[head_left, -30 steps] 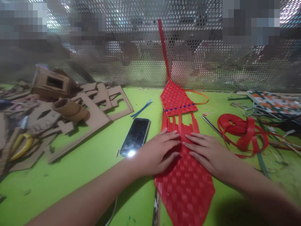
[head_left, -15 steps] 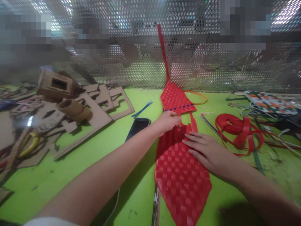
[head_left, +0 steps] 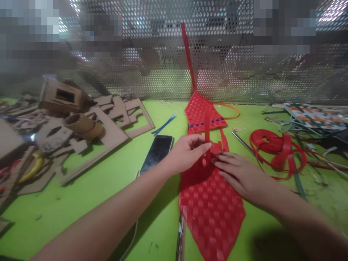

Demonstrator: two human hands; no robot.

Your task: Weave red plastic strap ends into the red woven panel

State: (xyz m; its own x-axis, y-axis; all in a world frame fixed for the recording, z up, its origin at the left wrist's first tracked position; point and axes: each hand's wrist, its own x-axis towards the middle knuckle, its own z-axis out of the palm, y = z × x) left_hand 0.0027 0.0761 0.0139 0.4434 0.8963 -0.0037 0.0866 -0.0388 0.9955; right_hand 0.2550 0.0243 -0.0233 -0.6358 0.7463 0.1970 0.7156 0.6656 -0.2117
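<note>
A red woven mat of flat plastic strips [head_left: 212, 206] lies on the green table, its lower end pointed. Over its upper part, my left hand [head_left: 187, 152] pinches a red strip [head_left: 207, 123] between thumb and fingers; the strip stands up from the weave. My right hand [head_left: 233, 170] lies flat on the mat's right edge, fingers stretched out and fingertips close to the lifted strip. Beyond the hands is a second woven red section [head_left: 202, 108] with a row of dark blue squares, and one long strip rises from its tip against the mesh.
A phone [head_left: 157, 152] with a white cable lies left of the mat. Cardboard pieces [head_left: 108, 145] and a cardboard tube [head_left: 84, 127] crowd the left. To the right are a metal rod [head_left: 244, 145], a red strip coil [head_left: 263, 141] and a patterned woven piece [head_left: 312, 117]. Perforated metal mesh [head_left: 231, 72] stands behind.
My left hand has drawn back slightly toward me and turned, and the red strip in its fingers now stands raised. My right hand has stayed nearly in place.
</note>
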